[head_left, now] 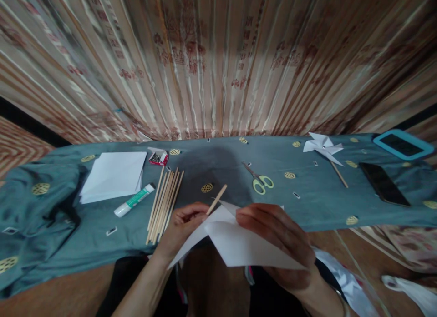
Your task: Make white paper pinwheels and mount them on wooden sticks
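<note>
Saw left hand [182, 223] pinching wooden stick [216, 199] plus paper edge; right hand [273, 228] closed over white folded paper [239, 244], held just above near tabletop [221, 171] edge. Looked like mid-assembly, pinwheel-style. Next probably needs lining up stick with paper centre.

Matt white paper sheet [246, 246] and a smooth wooden stick [216, 199] are lying over the matt blue cloth [218, 167]; glossy phone [384, 183] at three o'clock.

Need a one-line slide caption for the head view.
Left hand and right hand fold white paper around a wooden stick above a teal-clothed table.
</note>
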`<action>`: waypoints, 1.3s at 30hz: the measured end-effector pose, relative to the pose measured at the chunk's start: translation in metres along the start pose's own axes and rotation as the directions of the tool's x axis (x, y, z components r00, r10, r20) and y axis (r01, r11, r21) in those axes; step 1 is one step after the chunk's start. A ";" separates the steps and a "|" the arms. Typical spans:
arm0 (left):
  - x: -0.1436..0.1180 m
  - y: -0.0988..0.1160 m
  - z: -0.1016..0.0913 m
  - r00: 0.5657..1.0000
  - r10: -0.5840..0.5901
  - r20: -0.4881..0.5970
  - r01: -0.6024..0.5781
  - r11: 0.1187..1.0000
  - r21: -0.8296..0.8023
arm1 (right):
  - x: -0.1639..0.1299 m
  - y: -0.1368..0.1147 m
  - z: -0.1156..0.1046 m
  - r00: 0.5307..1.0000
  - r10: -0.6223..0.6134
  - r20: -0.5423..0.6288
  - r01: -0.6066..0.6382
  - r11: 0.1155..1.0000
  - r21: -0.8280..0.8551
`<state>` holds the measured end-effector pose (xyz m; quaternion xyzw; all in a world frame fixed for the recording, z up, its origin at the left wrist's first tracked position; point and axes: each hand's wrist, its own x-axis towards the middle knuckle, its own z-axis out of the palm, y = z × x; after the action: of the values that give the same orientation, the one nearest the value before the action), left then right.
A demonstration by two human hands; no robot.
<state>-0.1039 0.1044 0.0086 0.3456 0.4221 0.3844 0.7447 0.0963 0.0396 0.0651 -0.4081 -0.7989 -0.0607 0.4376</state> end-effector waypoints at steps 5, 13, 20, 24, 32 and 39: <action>-0.002 0.007 0.001 0.991 0.130 0.009 -0.131 0.990 0.053 | 0.006 -0.005 0.002 0.999 -0.031 0.044 0.032 0.999 -0.013; -0.008 0.003 0.009 0.980 0.162 0.115 -0.182 0.964 0.192 | 0.000 -0.004 0.006 1.000 -0.003 0.022 0.003 1.000 -0.007; -0.012 -0.002 0.006 0.963 0.196 0.182 -0.218 0.970 0.111 | -0.008 0.000 0.002 1.000 -0.002 0.001 0.002 0.999 -0.036; -0.016 -0.002 0.008 0.973 0.163 0.162 -0.190 0.968 0.166 | -0.005 0.000 0.000 1.000 0.007 -0.009 -0.007 0.999 -0.049; -0.014 -0.004 0.008 0.972 0.155 0.178 -0.192 0.956 0.219 | -0.003 0.000 -0.003 1.000 0.023 0.009 -0.023 0.999 -0.038; -0.013 -0.005 0.007 0.969 0.156 0.192 -0.197 0.957 0.213 | -0.003 0.001 -0.005 0.999 0.037 0.017 -0.037 0.999 -0.031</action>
<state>-0.1006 0.0891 0.0122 0.4982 0.3652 0.3665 0.6958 0.1009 0.0363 0.0654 -0.4300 -0.7940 -0.0614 0.4254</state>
